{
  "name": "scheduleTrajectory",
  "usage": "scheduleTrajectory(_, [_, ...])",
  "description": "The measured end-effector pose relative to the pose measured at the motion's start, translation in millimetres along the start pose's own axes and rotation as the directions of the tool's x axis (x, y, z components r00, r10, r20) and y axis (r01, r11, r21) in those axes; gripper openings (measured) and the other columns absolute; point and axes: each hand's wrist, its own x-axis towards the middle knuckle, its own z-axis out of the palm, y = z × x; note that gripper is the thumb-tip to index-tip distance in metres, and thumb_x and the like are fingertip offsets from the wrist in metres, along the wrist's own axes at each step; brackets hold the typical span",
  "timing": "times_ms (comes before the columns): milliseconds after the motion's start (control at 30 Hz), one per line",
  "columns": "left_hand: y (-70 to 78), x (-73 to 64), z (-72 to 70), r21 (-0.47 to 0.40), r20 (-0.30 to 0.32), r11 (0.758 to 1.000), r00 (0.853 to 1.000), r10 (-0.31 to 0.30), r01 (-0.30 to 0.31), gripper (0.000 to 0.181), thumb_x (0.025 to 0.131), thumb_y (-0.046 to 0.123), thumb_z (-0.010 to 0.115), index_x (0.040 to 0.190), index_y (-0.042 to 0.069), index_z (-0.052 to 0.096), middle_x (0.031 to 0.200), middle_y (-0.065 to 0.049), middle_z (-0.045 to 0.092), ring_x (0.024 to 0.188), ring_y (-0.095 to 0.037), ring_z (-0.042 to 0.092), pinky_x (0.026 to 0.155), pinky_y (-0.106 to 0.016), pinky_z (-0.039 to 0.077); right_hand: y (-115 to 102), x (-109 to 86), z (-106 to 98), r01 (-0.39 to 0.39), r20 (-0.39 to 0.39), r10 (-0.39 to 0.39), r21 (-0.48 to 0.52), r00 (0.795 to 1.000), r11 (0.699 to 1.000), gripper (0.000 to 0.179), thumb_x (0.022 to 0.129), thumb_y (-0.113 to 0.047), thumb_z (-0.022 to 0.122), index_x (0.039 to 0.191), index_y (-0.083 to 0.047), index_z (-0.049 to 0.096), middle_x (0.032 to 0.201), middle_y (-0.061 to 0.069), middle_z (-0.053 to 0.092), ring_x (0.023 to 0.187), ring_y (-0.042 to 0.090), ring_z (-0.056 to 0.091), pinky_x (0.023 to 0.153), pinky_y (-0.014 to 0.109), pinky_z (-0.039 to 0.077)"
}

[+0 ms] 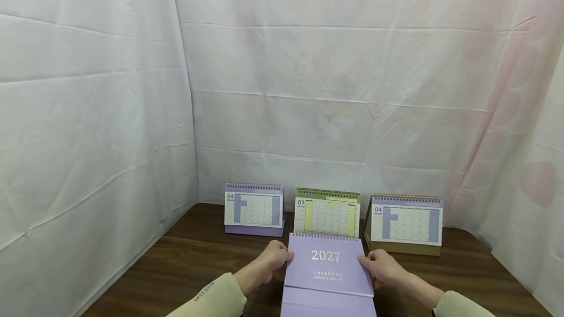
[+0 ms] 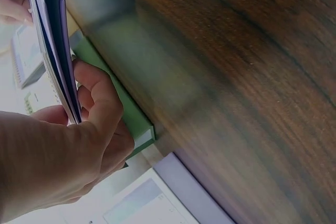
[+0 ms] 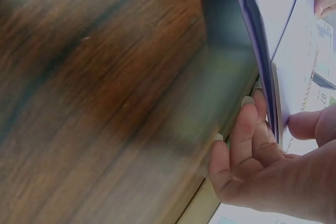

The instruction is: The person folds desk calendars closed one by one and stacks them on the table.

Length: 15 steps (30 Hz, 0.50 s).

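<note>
A purple spiral-bound desk calendar [image 1: 325, 273] with "2027 CALENDAR" in shiny letters is held between both hands. Its binding points away from me, and a plain purple panel [image 1: 328, 303] extends below the cover toward me. My left hand [image 1: 274, 256] pinches the left edge, thumb on top and fingers beneath. At the opposite edge my right hand [image 1: 384, 268] grips it the same way. Both wrist views show the calendar's stacked layers edge-on, raised off the table. Directly behind stands a green desk calendar [image 1: 327, 211] showing 07, its lower part hidden by the purple one.
A purple desk calendar [image 1: 254, 209] showing 04 stands at the back left. At the back right is another 04 calendar [image 1: 406, 224] on a tan base. The dark wooden table [image 1: 189, 258] is surrounded by pale hanging cloth [image 1: 308, 86] at the back and sides.
</note>
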Motion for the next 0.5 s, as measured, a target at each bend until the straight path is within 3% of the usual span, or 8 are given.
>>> scheduleTrajectory(267, [-4.6, 1.0, 2.0, 0.014, -0.016, 1.0, 1.0, -0.02, 0.02, 0.005, 0.092, 0.002, 0.055, 0.091, -0.003, 0.052, 0.075, -0.012, 0.062, 0.062, -0.019, 0.06, 0.058, -0.041, 0.058, 7.2, 0.5, 5.0, 0.106, -0.053, -0.114, -0.136, 0.992, 0.985, 0.032, 0.094, -0.016, 0.057, 0.065, -0.002, 0.056, 0.049, 0.007, 0.055, 0.036, 0.011, 0.052, 0.041, 0.031, 0.049])
scheduleTrajectory(500, [-10.4, 2.0, 3.7, 0.009, -0.007, 1.0, 1.0, 0.018, -0.018, 0.008, 0.09, 0.0, 0.055, 0.095, -0.005, 0.05, 0.074, -0.014, 0.06, 0.058, -0.02, 0.06, 0.056, -0.045, 0.057, 8.6, 1.3, 6.8, 0.142, -0.07, -0.161, -0.222, 0.985, 0.965, 0.034, 0.092, -0.016, 0.059, 0.061, -0.005, 0.054, 0.044, 0.005, 0.053, 0.032, 0.009, 0.048, 0.037, 0.022, 0.041])
